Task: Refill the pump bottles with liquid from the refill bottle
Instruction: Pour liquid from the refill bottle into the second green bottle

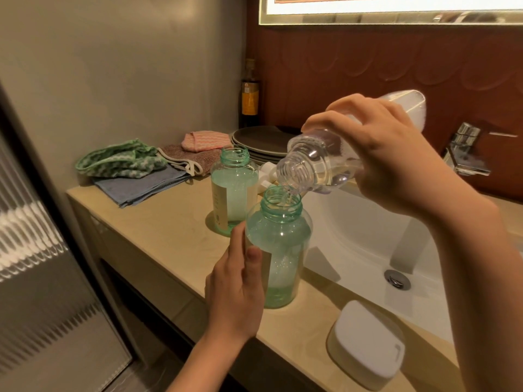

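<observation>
Refill bottle: you held this clear bottle tipped well over, its open neck just above the mouth of the near pump bottle; a thin run of pale liquid passed from neck to mouth.
Right hand: your fingers and thumb were wrapped round the refill bottle's body, above the rim of the sink basin.
Left hand: it gripped the near pump bottle's left side, thumb pressed on the front.
Near pump bottle: green-tinted, uncapped and upright, it stood on the tabletop just beside the basin; a low layer of liquid showed at its bottom.
Far pump bottle: same green tint, uncapped, upright behind the near one and apart from it, with liquid standing high inside.
White plastic pieces: these lay between the far pump bottle and the refill bottle, partly hidden.
Back of tabletop: folded cloths lay at the left, with stacked dark plates behind the far pump bottle.
Front of tabletop: a white lidded box sat at the near edge, right of your left hand.
Faucet: chrome, behind your right hand.
</observation>
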`<state>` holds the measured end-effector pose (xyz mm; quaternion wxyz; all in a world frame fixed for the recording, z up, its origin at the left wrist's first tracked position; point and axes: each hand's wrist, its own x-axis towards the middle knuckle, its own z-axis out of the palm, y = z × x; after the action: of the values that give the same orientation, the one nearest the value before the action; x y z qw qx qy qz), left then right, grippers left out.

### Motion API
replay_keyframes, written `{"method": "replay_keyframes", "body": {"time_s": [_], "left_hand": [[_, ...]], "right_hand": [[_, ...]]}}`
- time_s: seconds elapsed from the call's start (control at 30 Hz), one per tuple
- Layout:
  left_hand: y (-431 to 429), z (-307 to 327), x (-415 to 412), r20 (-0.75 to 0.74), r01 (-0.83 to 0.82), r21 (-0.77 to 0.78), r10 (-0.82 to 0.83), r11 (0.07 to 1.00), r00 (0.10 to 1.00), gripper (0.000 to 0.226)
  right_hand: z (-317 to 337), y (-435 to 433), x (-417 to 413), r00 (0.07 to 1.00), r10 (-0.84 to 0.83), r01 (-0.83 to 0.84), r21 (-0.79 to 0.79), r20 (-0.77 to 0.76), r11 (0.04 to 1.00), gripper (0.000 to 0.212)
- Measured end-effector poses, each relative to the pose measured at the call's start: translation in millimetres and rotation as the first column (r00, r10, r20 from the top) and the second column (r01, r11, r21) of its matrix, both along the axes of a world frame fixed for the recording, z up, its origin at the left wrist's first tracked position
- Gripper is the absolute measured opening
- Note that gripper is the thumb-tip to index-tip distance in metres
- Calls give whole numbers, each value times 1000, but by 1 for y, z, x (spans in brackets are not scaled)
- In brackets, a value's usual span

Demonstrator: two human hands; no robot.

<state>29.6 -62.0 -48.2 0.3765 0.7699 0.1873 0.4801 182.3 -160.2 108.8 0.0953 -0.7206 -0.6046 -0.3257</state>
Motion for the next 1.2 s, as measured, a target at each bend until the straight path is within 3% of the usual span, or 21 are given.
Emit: {"method": "replay_keyframes", "body": {"time_s": [0.67, 1.2], "left_hand": [[-1, 1, 0, -11, 7, 4, -7, 1000, 1000, 34], [2, -3, 1, -41, -9, 4, 9, 1000, 999, 44]], "right_hand": [[2, 0, -4, 999, -12, 11, 25, 45, 1000, 79], [0, 4, -11, 993, -52, 45, 62, 106, 997, 71]]}}
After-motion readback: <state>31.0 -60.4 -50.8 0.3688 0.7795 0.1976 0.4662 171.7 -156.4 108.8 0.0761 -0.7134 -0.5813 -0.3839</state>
